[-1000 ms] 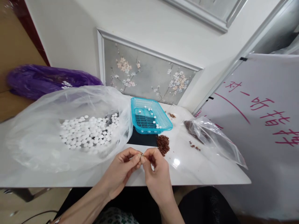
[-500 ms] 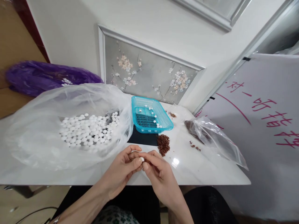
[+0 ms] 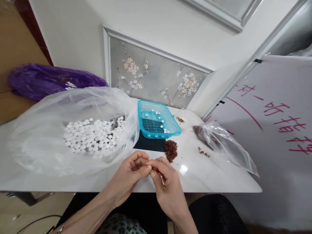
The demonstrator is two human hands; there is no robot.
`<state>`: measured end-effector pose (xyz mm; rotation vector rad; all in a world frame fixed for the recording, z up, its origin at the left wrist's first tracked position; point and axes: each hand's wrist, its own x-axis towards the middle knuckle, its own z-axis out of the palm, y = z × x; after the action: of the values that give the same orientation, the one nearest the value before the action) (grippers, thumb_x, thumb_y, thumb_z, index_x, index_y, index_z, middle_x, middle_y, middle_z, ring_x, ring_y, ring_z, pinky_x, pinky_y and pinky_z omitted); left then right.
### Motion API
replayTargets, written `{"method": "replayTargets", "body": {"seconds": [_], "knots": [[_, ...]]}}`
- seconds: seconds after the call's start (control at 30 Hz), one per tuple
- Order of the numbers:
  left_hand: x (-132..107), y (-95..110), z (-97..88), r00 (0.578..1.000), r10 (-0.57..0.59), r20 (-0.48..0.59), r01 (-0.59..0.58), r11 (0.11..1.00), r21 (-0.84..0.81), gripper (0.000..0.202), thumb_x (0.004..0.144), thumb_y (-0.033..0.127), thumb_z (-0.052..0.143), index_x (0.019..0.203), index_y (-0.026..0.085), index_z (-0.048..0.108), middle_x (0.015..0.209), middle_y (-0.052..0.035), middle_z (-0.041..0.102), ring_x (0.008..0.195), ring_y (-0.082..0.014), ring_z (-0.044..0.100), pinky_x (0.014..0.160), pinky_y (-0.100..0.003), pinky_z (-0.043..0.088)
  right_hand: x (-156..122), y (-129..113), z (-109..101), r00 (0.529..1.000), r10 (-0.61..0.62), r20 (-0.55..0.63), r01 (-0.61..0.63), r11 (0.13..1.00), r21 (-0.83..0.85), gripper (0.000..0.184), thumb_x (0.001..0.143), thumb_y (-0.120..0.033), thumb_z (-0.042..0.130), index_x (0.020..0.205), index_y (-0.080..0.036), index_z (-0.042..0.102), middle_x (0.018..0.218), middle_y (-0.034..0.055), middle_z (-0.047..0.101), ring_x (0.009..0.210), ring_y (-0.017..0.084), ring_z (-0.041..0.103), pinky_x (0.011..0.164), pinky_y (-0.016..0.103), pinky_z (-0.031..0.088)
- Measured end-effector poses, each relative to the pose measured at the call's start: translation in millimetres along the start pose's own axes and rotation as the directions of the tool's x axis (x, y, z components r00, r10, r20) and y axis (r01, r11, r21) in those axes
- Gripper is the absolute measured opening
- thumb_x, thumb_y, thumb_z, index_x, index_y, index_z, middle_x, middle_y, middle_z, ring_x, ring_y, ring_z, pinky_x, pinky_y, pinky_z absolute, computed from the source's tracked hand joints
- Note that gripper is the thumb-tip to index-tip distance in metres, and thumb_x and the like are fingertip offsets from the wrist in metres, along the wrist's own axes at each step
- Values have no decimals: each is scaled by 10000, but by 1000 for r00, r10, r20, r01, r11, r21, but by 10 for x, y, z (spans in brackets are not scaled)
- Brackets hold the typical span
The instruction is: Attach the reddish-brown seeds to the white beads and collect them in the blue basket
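Over the front of the table, my left hand [image 3: 134,170] and my right hand [image 3: 167,180] meet fingertip to fingertip. Between them they pinch a small white ball [image 3: 149,167], mostly covered by the thumbs and forefingers. Just beyond my right hand lies a pile of small reddish-brown pieces [image 3: 171,151]. Farther back, a blue plastic basket [image 3: 162,136] holds several white balls along its far side and right side. To the left, a large clear plastic bag [image 3: 44,130] lies open around many white balls [image 3: 95,136].
A black flat mat [image 3: 151,145] lies partly under the basket. Behind the clear bag is a purple bag [image 3: 48,79] with white pieces in it. At right, a clear bag of brown pieces [image 3: 216,138] rests near the whiteboard [image 3: 275,169]. A framed flower picture [image 3: 156,71] leans behind.
My fingers have closed further over the white ball, so less of it shows. Both hands stay in nearly the same place, and nothing else on the table has moved.
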<state>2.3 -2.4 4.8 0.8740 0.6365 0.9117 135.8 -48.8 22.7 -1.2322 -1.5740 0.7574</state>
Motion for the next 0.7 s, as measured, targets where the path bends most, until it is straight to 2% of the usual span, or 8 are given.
{"method": "replayTargets", "body": {"seconds": [0.23, 0.5, 0.6, 0.7], "knots": [[12, -12, 21, 998, 53, -31, -51, 997, 59, 160, 741, 234, 705, 827, 199, 574, 729, 28, 597, 709, -108, 527, 701, -227, 402, -14, 53, 95, 995, -53, -86, 48, 997, -68, 239, 905, -111, 414, 978, -192, 625, 881, 47, 548, 828, 168, 567, 759, 277, 461], [29, -53, 9, 995, 75, -63, -67, 991, 117, 159, 728, 250, 715, 812, 188, 596, 729, 16, 606, 703, -115, 531, 688, -226, 405, 0, 72, 100, 990, -74, -118, 65, 995, -79, 223, 899, -105, 424, 949, -183, 626, 865, 42, 551, 820, 161, 562, 759, 276, 454], [24, -56, 7, 996, 69, -49, -65, 994, 85, 156, 740, 251, 706, 825, 193, 590, 734, 23, 603, 710, -108, 535, 700, -223, 411, 5, 66, 44, 997, -46, -69, 46, 999, -3, 228, 901, -124, 447, 999, -206, 635, 867, 30, 554, 811, 152, 559, 740, 266, 455], [27, -48, 8, 998, 49, -40, -49, 999, 17, 143, 764, 249, 686, 846, 198, 581, 755, 28, 597, 727, -98, 534, 724, -220, 419, 11, 53, -22, 999, 4, 44, -8, 996, 86, 252, 911, -160, 460, 1086, -236, 624, 890, 25, 559, 817, 147, 560, 742, 262, 459]]}}
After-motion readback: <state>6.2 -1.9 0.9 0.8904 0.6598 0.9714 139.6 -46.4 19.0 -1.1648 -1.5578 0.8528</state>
